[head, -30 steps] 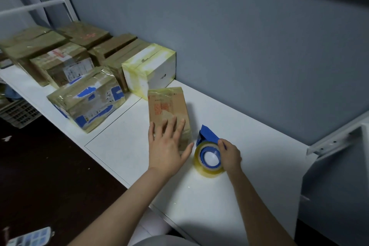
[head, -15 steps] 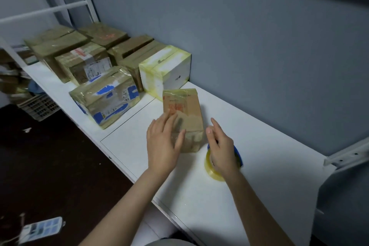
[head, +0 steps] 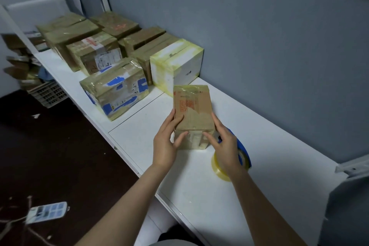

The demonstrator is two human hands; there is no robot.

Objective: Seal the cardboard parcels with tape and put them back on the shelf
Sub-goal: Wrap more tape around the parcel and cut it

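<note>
- The small parcel [head: 192, 114] sits on the white desk [head: 269, 146], its long side running away from the person and its near bottom edge meeting the desk top.
- The left hand [head: 166, 142] grips the parcel's left side, fingers along that edge and thumb across the near face.
- The right hand [head: 225, 146] grips the right side the same way, thumb on the near face beside a strip of tape.
- The tape roll [head: 218, 168] lies flat on the desk just right of the parcel, partly under the right hand, with its blue holder [head: 243, 152] on the far side.
- The parcel's far end is just beside the near corner of a white box [head: 179, 66].
- Left of that box stands a blue-marked parcel [head: 115, 90], close to the desk's front edge, and behind both a block of taped brown parcels [head: 89, 46] fills the desk back to the wall [head: 259, 46].
- Bare desk runs from the parcel's right side to the wall, and more lies between the hands and the front edge.
- Beyond the front edge the dark floor [head: 60, 156] drops away, and a crate [head: 48, 94] sits there.
</note>
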